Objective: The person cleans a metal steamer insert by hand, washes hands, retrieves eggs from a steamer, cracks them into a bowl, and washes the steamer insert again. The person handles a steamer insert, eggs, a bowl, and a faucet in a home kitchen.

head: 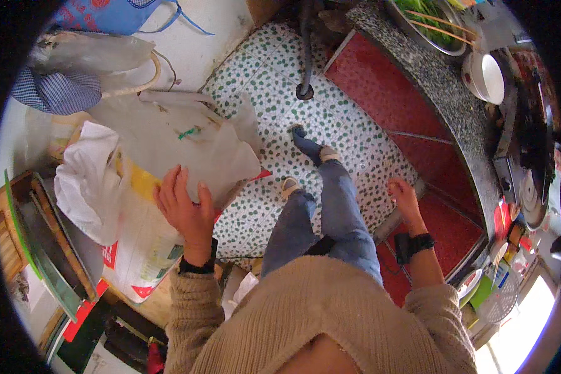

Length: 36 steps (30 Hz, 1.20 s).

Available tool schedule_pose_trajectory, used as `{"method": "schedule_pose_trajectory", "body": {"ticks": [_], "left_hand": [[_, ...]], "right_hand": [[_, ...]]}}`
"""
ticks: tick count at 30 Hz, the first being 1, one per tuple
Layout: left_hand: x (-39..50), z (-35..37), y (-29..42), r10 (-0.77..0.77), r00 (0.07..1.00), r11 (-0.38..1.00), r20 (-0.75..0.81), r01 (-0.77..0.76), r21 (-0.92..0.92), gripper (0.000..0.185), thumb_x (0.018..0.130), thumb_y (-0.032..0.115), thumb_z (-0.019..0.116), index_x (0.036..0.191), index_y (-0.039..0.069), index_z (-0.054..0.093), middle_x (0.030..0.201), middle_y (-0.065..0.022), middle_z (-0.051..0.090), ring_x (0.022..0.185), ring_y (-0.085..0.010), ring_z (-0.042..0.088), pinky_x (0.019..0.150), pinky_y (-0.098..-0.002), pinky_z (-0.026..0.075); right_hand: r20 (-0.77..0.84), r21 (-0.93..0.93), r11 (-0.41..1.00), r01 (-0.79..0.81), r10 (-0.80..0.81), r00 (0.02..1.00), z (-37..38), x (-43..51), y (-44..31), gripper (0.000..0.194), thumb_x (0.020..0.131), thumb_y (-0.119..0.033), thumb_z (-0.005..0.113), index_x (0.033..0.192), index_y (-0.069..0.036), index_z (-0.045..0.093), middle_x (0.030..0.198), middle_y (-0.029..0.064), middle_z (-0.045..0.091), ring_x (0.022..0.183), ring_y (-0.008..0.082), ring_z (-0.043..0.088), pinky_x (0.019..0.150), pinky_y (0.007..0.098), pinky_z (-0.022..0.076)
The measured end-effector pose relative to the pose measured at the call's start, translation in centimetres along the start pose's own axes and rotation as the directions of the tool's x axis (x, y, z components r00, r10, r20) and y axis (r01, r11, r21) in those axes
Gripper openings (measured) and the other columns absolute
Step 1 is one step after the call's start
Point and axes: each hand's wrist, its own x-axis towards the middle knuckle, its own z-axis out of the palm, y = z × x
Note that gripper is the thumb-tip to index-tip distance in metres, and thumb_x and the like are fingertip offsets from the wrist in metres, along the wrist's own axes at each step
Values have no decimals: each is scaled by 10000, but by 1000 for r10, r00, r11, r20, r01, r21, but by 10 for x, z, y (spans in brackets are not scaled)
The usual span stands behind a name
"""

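Note:
My left hand [184, 205] is spread with its fingers apart, above or lightly against a white printed sack [142, 262]. Whether it touches the sack cannot be told. Pale translucent plastic sheeting [205, 154] covers the pile just beyond my fingers. A crumpled white cloth [86, 182] lies to the left of that hand. My right hand [404, 198] hangs by my side, its fingers loosely curled, with nothing visible in it. Behind it are red cabinet doors [430, 229] below a speckled stone counter [430, 84]. Both wrists wear dark bands.
Green-spotted floor tiles [271, 93] lie around my feet, where a grey pipe [307, 65] enters the floor. On the counter stand a metal basin of greens [437, 35] with chopsticks, white bowls [486, 78] and a dark wok [526, 126]. A checked cloth [58, 91] hangs upper left.

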Motion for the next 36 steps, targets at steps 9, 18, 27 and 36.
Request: {"method": "schedule_pose_trajectory", "body": {"ticks": [9,18,27,36], "left_hand": [[19,-57,63,8,988,992,-151,-27,-125,409,816,34,663,1215,39,569,1375,-180,479,1292,-370,431,1092,-513,322],[65,-33,284,-124,989,846,84,150,-512,417,797,-36,657,1203,36,594,1385,-198,460,1292,-377,441,1059,-436,374],[100,-24,303,-136,976,865,172,202,-460,368,843,-5,629,1206,29,582,1414,-187,422,1236,-348,479,1013,-413,420],[172,2,218,48,964,870,261,89,-485,376,813,-28,624,1179,49,585,1410,-179,433,1284,-352,451,1060,-424,382]], "right_hand": [[208,-164,915,369,-334,919,-28,-37,-132,222,939,-159,577,1118,-43,636,1012,136,675,923,240,657,816,345,507],[501,-81,849,522,-418,758,-112,37,-188,228,954,-142,564,1138,-25,631,1066,121,659,956,217,649,810,324,504],[471,-96,837,538,-438,766,-135,98,-193,232,948,-141,570,1136,-25,638,1036,118,686,923,212,658,814,322,508],[237,-66,870,488,-462,855,-92,105,-216,229,943,-137,584,1130,-17,643,1023,137,693,924,228,672,795,328,516]]}}
